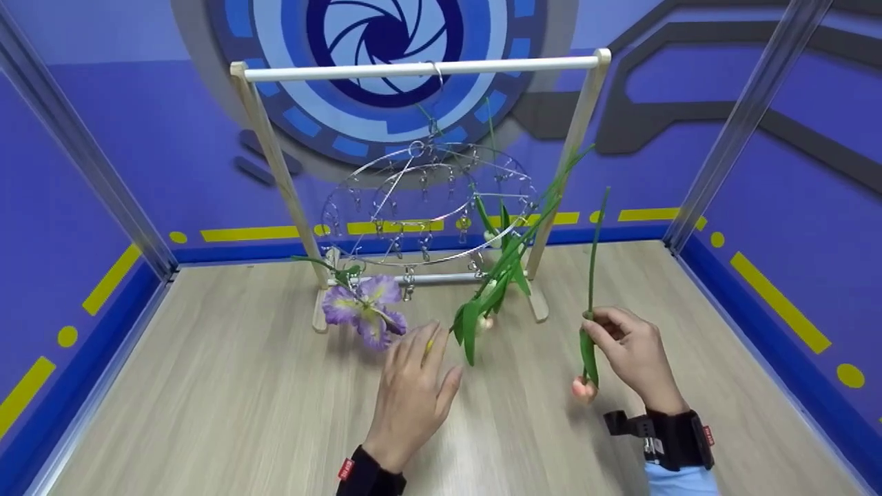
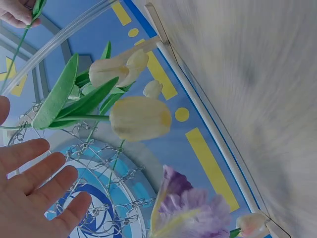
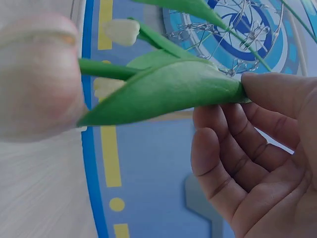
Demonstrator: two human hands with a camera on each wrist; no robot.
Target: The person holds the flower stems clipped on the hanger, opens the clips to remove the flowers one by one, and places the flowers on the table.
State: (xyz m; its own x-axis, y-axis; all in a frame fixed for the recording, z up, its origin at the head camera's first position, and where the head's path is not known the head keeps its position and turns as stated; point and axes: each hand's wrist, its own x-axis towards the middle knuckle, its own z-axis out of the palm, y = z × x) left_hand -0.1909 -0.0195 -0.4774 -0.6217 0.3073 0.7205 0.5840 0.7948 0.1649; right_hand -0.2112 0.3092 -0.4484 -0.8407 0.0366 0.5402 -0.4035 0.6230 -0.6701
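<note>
In the head view my right hand (image 1: 630, 351) pinches the stem of a pink tulip (image 1: 584, 390) between thumb and fingertips; the bloom hangs down and the stem points up. The right wrist view shows the thumb on the base of its green leaf (image 3: 168, 89). My left hand (image 1: 413, 386) has its fingers extended and holds nothing, near the hanging flowers. Pale yellow tulips (image 2: 141, 119) hang head down beyond it, partly hidden by the hand in the head view. A purple iris (image 1: 372, 306) hangs at the left of the round metal clip hanger (image 1: 424, 262).
The hanger hooks over the white bar (image 1: 331, 71) of a wooden-sided rack (image 1: 272, 151). Several clips dangle from its rings. Green tulip leaves (image 1: 470, 331) droop at its right side. Blue printed walls (image 1: 792, 227) enclose the wood-grain tabletop (image 1: 227, 386).
</note>
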